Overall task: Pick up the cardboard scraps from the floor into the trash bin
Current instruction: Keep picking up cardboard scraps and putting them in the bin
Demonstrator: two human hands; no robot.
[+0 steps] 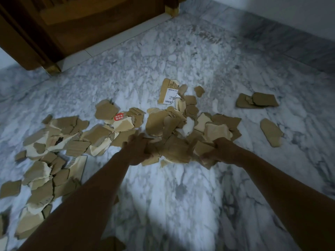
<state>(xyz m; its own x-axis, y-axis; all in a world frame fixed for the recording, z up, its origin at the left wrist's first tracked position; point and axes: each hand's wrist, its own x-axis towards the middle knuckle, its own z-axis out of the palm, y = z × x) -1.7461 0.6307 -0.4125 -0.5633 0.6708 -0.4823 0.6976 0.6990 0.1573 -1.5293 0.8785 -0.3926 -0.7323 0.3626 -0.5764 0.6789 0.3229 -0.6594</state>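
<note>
Several torn brown cardboard scraps lie scattered across the marble floor, thickest at the left and centre. A bunched pile of scraps sits between my two hands. My left hand grips the pile's left side with curled fingers. My right hand grips its right side, fingers wrapped over pale scraps. A larger piece with a white shipping label lies farther back. No trash bin is in view.
A dark wooden door and frame stand at the top left behind a white threshold strip. A grey skirting and white wall run along the top right. Stray scraps lie at the right and far right.
</note>
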